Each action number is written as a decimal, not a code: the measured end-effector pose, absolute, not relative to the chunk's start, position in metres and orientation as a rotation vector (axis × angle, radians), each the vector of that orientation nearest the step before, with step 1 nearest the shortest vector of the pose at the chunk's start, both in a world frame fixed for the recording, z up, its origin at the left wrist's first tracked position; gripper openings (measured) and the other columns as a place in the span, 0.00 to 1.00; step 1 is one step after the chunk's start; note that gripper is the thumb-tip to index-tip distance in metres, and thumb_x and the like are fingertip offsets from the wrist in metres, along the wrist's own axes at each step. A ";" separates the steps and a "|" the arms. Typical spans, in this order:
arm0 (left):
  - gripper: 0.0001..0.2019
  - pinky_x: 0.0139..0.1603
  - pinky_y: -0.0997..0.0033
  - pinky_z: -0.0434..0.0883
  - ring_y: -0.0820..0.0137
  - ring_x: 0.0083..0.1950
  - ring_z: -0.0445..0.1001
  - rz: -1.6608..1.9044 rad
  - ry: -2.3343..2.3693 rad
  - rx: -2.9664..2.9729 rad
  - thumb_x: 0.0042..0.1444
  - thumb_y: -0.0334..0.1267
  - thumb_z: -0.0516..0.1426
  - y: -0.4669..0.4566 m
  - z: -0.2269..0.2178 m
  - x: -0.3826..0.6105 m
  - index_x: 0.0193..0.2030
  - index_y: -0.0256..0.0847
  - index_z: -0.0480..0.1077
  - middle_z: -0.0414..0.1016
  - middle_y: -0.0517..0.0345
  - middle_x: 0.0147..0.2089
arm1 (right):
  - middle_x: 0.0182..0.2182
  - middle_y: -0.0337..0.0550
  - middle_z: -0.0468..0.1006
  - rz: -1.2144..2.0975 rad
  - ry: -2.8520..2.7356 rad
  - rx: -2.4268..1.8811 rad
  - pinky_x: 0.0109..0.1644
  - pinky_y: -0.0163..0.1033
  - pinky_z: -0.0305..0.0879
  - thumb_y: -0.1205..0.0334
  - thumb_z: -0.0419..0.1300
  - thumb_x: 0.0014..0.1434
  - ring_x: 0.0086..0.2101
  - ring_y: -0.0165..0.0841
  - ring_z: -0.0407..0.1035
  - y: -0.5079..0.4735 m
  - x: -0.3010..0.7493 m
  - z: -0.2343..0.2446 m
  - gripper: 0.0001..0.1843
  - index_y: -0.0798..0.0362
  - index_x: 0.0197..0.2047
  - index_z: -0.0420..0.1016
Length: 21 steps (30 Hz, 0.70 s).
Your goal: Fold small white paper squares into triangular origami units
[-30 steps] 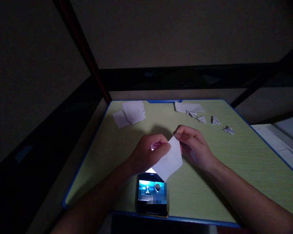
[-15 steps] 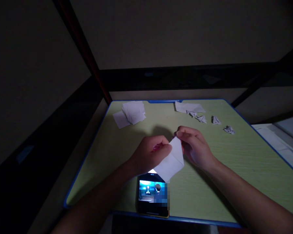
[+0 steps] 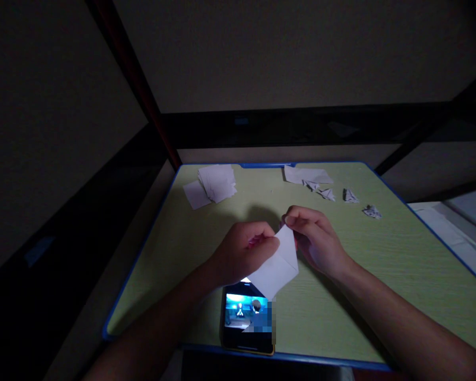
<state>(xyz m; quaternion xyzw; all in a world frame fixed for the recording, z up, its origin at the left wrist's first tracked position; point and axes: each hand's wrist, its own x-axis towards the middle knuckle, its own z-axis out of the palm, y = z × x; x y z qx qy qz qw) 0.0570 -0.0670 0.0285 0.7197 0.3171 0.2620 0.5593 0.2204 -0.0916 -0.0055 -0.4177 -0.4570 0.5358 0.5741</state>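
Observation:
Between my hands is a small white sheet of paper with a crease across it, held tilted above the table. My left hand pinches its upper left edge, thumb on top. At the top corner, the thumb and fingertips of my right hand are closed on the paper. The fingers behind the sheet are partly hidden. Below the paper lies a phone with a lit screen showing an animated picture; the sheet and my left hand cover its upper part.
A pale green table with a blue rim carries a stack of white paper at the back left. Toward the back right lie a loose sheet and several small folded paper pieces. A dark wall stands behind.
Almost nothing differs. The paper has tilted very slightly, its lower edge bending a little, while both hands keep their grip in nearly the same place.

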 end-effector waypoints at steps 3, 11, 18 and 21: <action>0.10 0.21 0.76 0.56 0.77 0.21 0.60 0.609 0.745 1.697 0.52 0.36 0.52 -0.067 0.028 0.057 0.22 0.37 0.63 0.61 0.64 0.19 | 0.12 0.32 0.64 1.206 -1.101 -1.036 0.18 0.33 0.46 0.64 0.57 0.53 0.15 0.25 0.54 -0.091 0.221 -0.007 0.12 0.52 0.19 0.67; 0.10 0.21 0.77 0.56 0.77 0.21 0.60 0.602 0.773 1.682 0.52 0.37 0.52 -0.066 0.029 0.056 0.22 0.37 0.63 0.61 0.65 0.19 | 0.11 0.32 0.63 1.164 -1.114 -1.072 0.18 0.32 0.45 0.59 0.58 0.56 0.14 0.24 0.53 -0.092 0.219 -0.006 0.17 0.53 0.18 0.65; 0.10 0.22 0.76 0.56 0.77 0.22 0.61 0.598 0.753 1.682 0.53 0.37 0.52 -0.065 0.030 0.056 0.22 0.37 0.63 0.62 0.64 0.19 | 0.11 0.32 0.64 1.172 -1.099 -1.054 0.18 0.32 0.46 0.61 0.58 0.55 0.14 0.24 0.54 -0.092 0.220 -0.005 0.14 0.53 0.20 0.67; 0.10 0.23 0.75 0.57 0.77 0.22 0.61 0.595 0.756 1.677 0.53 0.36 0.52 -0.065 0.030 0.056 0.22 0.37 0.63 0.62 0.64 0.19 | 0.11 0.32 0.65 1.175 -1.083 -1.040 0.18 0.32 0.47 0.64 0.58 0.54 0.14 0.24 0.55 -0.092 0.221 -0.004 0.12 0.52 0.20 0.68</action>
